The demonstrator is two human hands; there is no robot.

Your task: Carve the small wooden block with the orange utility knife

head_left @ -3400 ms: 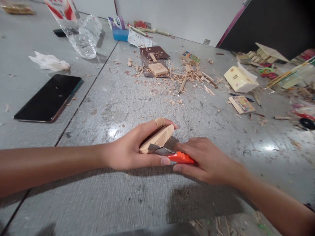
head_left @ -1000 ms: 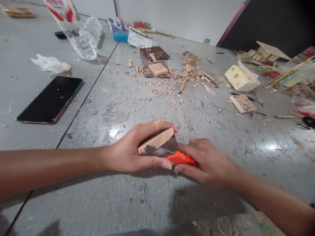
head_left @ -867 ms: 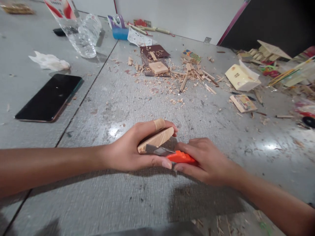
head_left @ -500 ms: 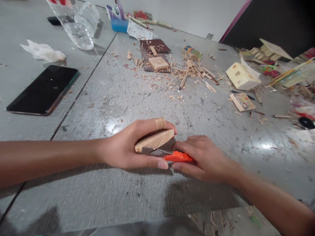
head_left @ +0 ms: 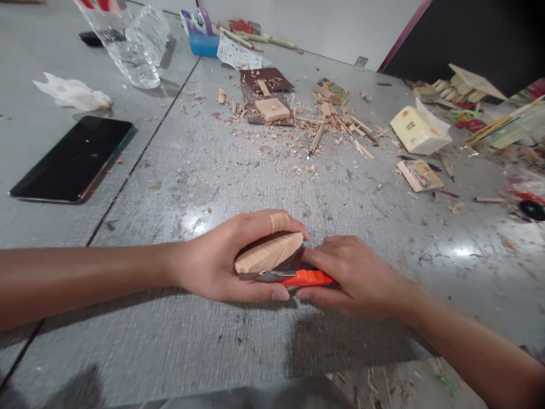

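My left hand (head_left: 221, 255) is closed around a pale wooden piece (head_left: 270, 251) with a rounded outline and a pointed right end. A bandage (head_left: 280, 222) wraps its index finger. In my right hand (head_left: 357, 275) is a utility knife with an orange handle (head_left: 309, 278). The knife's blade (head_left: 268, 276) points left and lies along the wood's lower edge, between the wood and my left thumb. Both hands are just above the grey table (head_left: 191, 352), with my fingertips close together.
A black phone (head_left: 74, 159), crumpled tissue (head_left: 74, 94) and clear cup (head_left: 136, 62) are at left. Wood shavings surround a square wooden block (head_left: 272, 109) and a carving tool (head_left: 315, 140) further back. A tissue pack (head_left: 417, 129) and small box (head_left: 419, 175) stand at right.
The wooden piece has tilted in my left hand, showing more of its broad face. The knife has shifted slightly down and left along its edge.
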